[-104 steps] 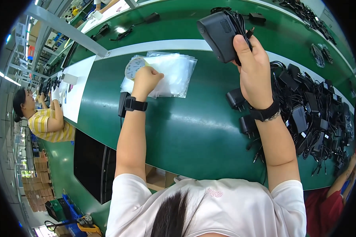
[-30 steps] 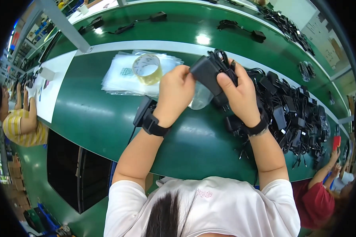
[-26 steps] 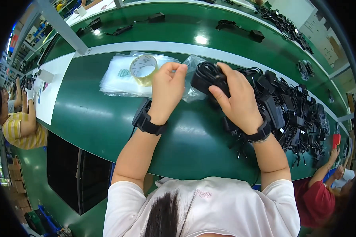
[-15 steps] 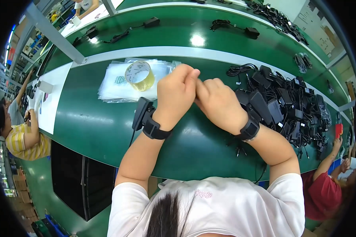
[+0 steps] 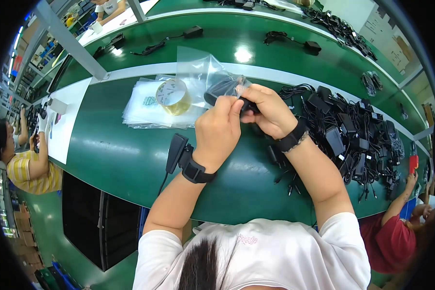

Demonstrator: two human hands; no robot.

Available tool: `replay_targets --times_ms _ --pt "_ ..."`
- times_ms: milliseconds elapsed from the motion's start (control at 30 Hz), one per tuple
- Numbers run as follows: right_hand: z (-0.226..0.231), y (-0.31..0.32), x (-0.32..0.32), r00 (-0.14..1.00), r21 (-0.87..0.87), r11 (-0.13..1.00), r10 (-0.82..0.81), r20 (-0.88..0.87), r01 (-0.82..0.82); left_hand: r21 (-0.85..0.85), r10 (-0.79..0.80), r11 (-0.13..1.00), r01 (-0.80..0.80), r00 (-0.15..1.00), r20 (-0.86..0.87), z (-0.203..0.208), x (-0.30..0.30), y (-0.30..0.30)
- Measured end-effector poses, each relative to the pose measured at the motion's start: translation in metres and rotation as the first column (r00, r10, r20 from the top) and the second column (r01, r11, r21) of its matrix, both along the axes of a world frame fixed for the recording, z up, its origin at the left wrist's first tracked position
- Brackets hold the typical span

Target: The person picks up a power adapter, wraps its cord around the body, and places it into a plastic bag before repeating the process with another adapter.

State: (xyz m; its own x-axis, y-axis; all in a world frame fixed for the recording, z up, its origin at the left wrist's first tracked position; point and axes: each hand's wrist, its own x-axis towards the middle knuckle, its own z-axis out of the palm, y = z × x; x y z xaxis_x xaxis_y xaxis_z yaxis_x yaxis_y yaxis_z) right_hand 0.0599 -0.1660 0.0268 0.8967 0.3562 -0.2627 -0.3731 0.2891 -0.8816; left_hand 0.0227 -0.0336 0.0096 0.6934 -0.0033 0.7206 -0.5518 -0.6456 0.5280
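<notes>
A clear plastic bag (image 5: 192, 65) stands raised in front of me over the bench, with a dark bundle (image 5: 219, 88) showing through its film, probably coiled cable. My left hand (image 5: 218, 126) is closed, thumb and fingers pinching the bag near its open end. Fingers of my right hand (image 5: 271, 110) wrap round a black power adapter (image 5: 249, 105) at the bag's mouth; its thumb presses on the film. How much of the adapter lies inside is hidden by my fingers. Left of my hands, a roll of clear yellowish tape (image 5: 173, 98) rests on a stack of flat plastic bags (image 5: 139, 107).
A heap of black power adapters with cables (image 5: 345, 125) covers the bench on the right. Several loose cable plugs (image 5: 291, 186) lie below my right wrist. Beyond a white rail (image 5: 145, 70), spaced adapters (image 5: 193, 32) lie on a green surface. Other people work at both sides.
My hands, earlier close together with the bag out of sight, have shifted apart and turned. The clear bag and black adapter now show between them. My right hand has rotated palm inward.
</notes>
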Motion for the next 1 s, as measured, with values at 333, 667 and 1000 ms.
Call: replay_targets --times_ms 333,667,1000 --pt "0.018 0.045 -0.005 0.951 0.428 0.867 -0.305 0.056 0.253 -0.11 0.044 0.994 -0.02 0.975 0.22 0.005 0.008 0.005" --pt "0.0 0.045 0.005 0.556 -0.312 0.891 0.083 0.827 0.331 -0.084 -0.094 0.992 0.096 0.995 0.019 0.019 -0.004 0.005" --pt "0.0 0.039 0.014 0.8 -0.078 0.989 -0.056 0.598 0.127 -0.111 0.007 0.994 -0.007 1.0 0.004 0.041 -0.011 0.029"
